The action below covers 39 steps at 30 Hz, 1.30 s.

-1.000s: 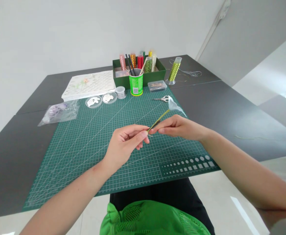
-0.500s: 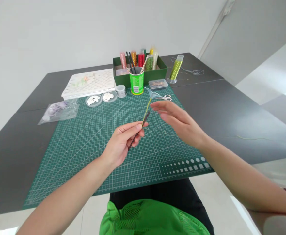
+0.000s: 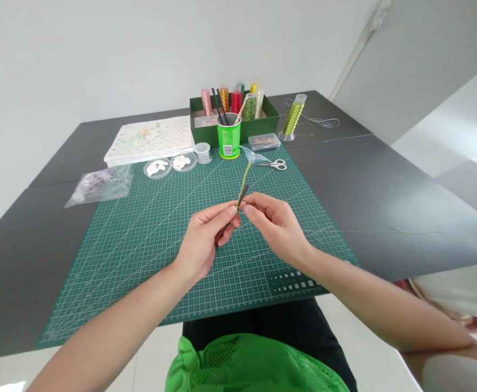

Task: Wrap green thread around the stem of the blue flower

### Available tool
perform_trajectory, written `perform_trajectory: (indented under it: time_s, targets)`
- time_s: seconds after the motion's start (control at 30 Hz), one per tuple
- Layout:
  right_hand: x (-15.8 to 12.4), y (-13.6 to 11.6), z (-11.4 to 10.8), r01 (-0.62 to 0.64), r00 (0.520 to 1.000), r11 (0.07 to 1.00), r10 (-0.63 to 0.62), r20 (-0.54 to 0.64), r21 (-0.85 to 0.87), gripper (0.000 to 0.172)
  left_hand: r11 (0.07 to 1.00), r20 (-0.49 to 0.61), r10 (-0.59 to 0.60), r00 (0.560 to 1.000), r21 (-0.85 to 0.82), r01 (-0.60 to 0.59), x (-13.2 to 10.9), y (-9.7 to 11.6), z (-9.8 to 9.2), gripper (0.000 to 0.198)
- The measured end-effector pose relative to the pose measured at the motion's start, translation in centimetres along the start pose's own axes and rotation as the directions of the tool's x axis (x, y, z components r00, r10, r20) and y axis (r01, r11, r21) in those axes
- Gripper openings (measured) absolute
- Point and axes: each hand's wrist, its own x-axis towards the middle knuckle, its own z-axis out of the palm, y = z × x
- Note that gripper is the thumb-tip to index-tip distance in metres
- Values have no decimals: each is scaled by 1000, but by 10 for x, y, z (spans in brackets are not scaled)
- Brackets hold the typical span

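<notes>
My left hand (image 3: pixel 206 236) pinches the lower, dark end of a thin green-wrapped stem (image 3: pixel 244 184) that points up and away from me. A clear, pale petal (image 3: pixel 253 157) sits at the stem's far tip. My right hand (image 3: pixel 273 223) pinches the stem just beside the left fingertips, thumb and forefinger closed on it. Both hands hover over the middle of the green cutting mat (image 3: pixel 140 239). A thin thread (image 3: pixel 385 232) trails from the hands to the right across the dark table.
At the mat's far edge stand a green cup of sticks (image 3: pixel 228 139), small scissors (image 3: pixel 275 164), two round dishes of white petals (image 3: pixel 169 165), a small spool (image 3: pixel 202 152) and a clear box (image 3: pixel 264 142). Behind are a green box of bead tubes (image 3: pixel 234 117), a green thread spool (image 3: pixel 292 118), a patterned sheet (image 3: pixel 151 139) and a plastic bag (image 3: pixel 99 185).
My right hand, lifted open above the stem half a second ago, has come back down and pinched the stem at the left fingertips. The stem swung from pointing right to pointing away.
</notes>
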Motion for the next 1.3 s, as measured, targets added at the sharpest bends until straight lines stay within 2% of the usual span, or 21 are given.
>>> perform_trajectory:
  time_s: [0.07, 0.13, 0.2, 0.27, 0.37, 0.47, 0.57, 0.67, 0.73, 0.83, 0.93, 1.03, 1.17, 1.3]
  targets:
    - [0, 0, -3, 36, 999, 999, -35, 13, -41, 40, 1000, -19, 14, 1000, -2, -14, 1, 0, -1, 21]
    - [2, -2, -9, 134, 991, 991, -134, -11, 2, 49, 1000, -22, 6, 1000, -4, -6, 3, 0, -3, 23]
    - [3, -3, -16, 251, 968, 960, -250, -27, 123, 49, 1000, -10, -17, 1000, -14, 17, 4, 0, -4, 24]
    - [5, -6, -24, 289, 951, 908, -309, 17, 303, 50, 999, 5, -37, 999, -34, 37, 5, -1, -5, 23]
    - [9, -10, -31, 162, 954, 808, -275, 121, 566, 61, 997, 20, -54, 998, -59, 55, 5, -1, -4, 24]
    - [14, -12, -30, 9, 990, 755, -99, 100, 656, 64, 997, 37, -54, 998, -49, 56, 3, -1, -2, 26]
    - [19, -6, -21, -88, 996, 783, 79, 43, 615, 52, 999, 31, -15, 999, 31, 14, 1, -3, 0, 25]
    - [20, 4, -10, -118, 991, 863, 135, 0, 491, 33, 989, 11, 64, 998, 136, -65, -2, -8, 2, 23]
    - [19, 9, -4, -122, 991, 916, 133, -1, 381, 28, 977, 10, 104, 995, 185, -104, -3, -10, 2, 22]
    - [15, 13, 0, -105, 994, 977, 109, -7, 184, 32, 964, 6, 143, 990, 223, -141, -4, -11, 2, 20]
    - [11, 12, 1, -15, 998, 997, 19, -57, 70, 33, 959, -15, 173, 985, 229, -165, -3, -10, 0, 21]
    - [9, 7, 2, 30, 998, 982, -20, -53, 185, 26, 956, -31, 187, 982, 237, -175, -2, -9, -1, 20]
    - [9, 3, 4, -66, 998, 930, 64, 17, 362, 25, 961, -39, 186, 982, 217, -174, -2, -10, 0, 19]
    - [10, 5, 4, -89, 996, 901, 77, 46, 425, 29, 976, -62, 167, 984, 154, -156, -3, -9, 0, 28]
